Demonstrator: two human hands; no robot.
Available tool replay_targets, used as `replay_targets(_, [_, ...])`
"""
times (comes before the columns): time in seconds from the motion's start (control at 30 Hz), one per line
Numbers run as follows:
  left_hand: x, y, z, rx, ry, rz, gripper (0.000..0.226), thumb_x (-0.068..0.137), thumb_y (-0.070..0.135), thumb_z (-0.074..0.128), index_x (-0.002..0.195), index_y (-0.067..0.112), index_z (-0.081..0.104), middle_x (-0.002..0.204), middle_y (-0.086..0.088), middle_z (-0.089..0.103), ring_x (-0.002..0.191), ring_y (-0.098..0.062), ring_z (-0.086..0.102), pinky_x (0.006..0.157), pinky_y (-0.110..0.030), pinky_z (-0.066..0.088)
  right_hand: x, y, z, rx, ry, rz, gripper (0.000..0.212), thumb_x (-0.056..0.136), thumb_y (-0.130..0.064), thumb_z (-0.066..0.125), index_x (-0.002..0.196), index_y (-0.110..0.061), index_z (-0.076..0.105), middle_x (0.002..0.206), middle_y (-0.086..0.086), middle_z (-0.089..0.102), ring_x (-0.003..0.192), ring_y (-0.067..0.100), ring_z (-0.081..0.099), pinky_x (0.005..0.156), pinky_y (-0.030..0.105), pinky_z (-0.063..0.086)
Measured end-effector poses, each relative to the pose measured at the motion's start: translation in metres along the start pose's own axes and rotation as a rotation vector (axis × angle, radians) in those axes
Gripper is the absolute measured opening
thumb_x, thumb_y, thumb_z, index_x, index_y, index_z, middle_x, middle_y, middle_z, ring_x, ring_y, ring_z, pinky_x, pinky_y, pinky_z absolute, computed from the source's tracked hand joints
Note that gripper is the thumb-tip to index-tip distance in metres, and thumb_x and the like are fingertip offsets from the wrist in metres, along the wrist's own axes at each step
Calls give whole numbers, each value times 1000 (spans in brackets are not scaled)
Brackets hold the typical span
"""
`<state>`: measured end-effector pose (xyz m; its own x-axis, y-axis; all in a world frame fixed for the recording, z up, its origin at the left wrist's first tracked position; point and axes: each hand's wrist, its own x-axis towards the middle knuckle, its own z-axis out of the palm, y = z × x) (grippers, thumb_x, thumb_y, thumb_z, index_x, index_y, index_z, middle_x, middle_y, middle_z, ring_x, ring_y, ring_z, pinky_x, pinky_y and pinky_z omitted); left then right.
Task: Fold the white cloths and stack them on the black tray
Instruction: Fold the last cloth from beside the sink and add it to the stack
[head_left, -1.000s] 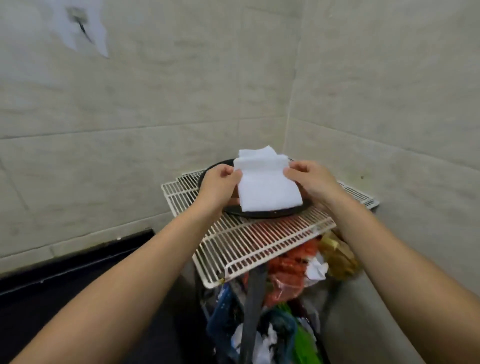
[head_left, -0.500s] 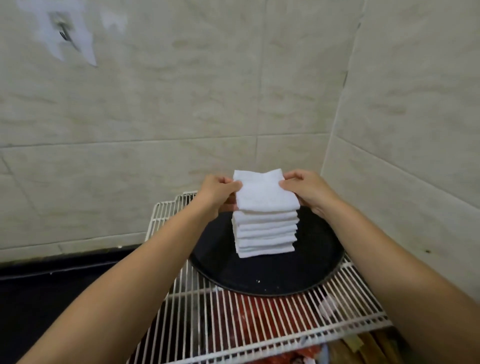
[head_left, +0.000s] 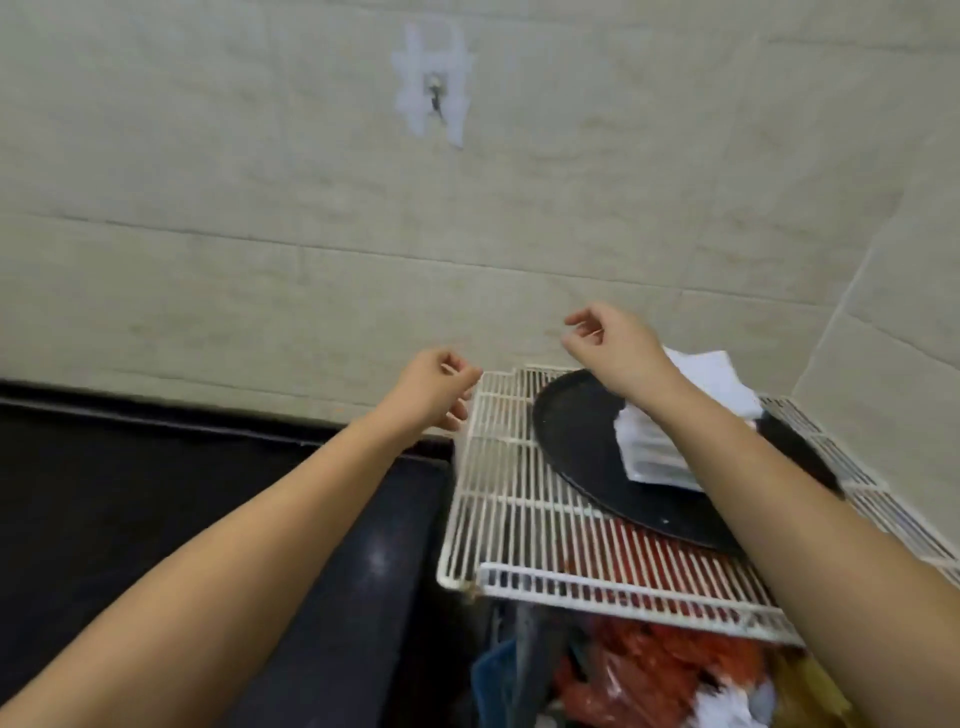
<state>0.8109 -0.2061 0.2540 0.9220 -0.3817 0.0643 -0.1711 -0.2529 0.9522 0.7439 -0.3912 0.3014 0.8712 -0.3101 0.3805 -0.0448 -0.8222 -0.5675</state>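
A stack of folded white cloths (head_left: 654, 447) rests on the round black tray (head_left: 576, 441), which sits on a white wire rack (head_left: 498, 493) in the corner. My right forearm crosses over the stack and hides part of it. My right hand (head_left: 610, 345) hovers above the tray's far left rim, fingers loosely curled, holding nothing. My left hand (head_left: 434, 387) hangs left of the rack's back corner, fingers loosely curled and empty too.
Tiled walls close in behind and on the right, with a hook (head_left: 434, 98) high up. A black counter (head_left: 156, 493) lies to the left of the rack. Under the rack sit colourful bags and clutter (head_left: 649, 670).
Both hands have let go of the top cloth, now lying on the stack, and drawn away to the left. My view has swung left.
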Motion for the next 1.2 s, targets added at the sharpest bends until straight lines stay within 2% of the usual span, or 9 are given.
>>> replay_targets(0.1, [-69,-52,-97,290,147,-1,14,93,22,54,83,13,51,66,-4,55,47,-16,54,37,-22,45,-31,-81,92,-51,-176,-198,25,88,-19,57,110,-9,63,105,11,62,93,24,59,83,28,43])
replay_targets(0.2, [-156,-108,-204,618,316,-69,15,91,29,55,93,15,56,69,4,58,59,-19,58,57,-32,52,-85,-169,194,-56,-314,-413,29,91,-23,54,117,-13,59,117,12,56,112,29,54,96,38,44])
replay_targets(0.27, [-218,-142,-269,792,420,-153,16,91,34,53,97,19,55,79,8,60,74,-18,60,68,-33,50,-130,-232,255,-126,-364,-570,33,94,-29,49,125,-18,53,125,6,51,119,26,48,97,40,42])
replay_targets(0.4, [-347,-200,-373,994,572,-386,21,93,35,47,108,21,52,105,1,63,97,-23,60,76,-34,48,-229,-349,348,-124,-461,-835,34,96,-32,45,128,-21,49,129,3,48,118,25,45,91,39,39])
replay_targets(0.5, [-439,-243,-430,998,620,-598,28,94,35,46,116,18,50,118,-4,60,109,-26,57,82,-35,46,-295,-420,404,-76,-595,-993,35,96,-32,44,129,-20,48,128,4,48,118,26,45,91,39,38])
replay_targets(0.63, [-550,-291,-477,942,716,-828,32,95,35,45,120,16,49,120,-6,57,113,-25,51,87,-35,45,-376,-494,467,-72,-735,-1168,37,96,-33,45,129,-17,48,128,6,48,122,28,44,93,40,38])
replay_targets(0.77, [-625,-331,-518,873,758,-1026,35,95,36,44,124,17,47,124,-6,54,116,-25,50,90,-35,45,-440,-551,532,-84,-908,-1285,36,97,-35,41,129,-18,46,130,5,46,124,26,41,97,38,35])
replay_targets(1.07, [-713,-397,-686,747,876,-1241,36,95,33,46,127,16,46,126,-6,54,115,-25,51,90,-36,44,-521,-738,683,-78,-1104,-1554,38,98,-32,38,133,-19,44,133,6,44,126,26,40,101,39,32])
replay_targets(1.2, [-750,-405,-764,684,1006,-1297,34,95,31,46,124,15,48,122,-7,55,112,-25,53,87,-36,44,-539,-828,727,-51,-1146,-1618,39,98,-31,38,135,-18,43,137,8,42,130,28,37,103,41,32])
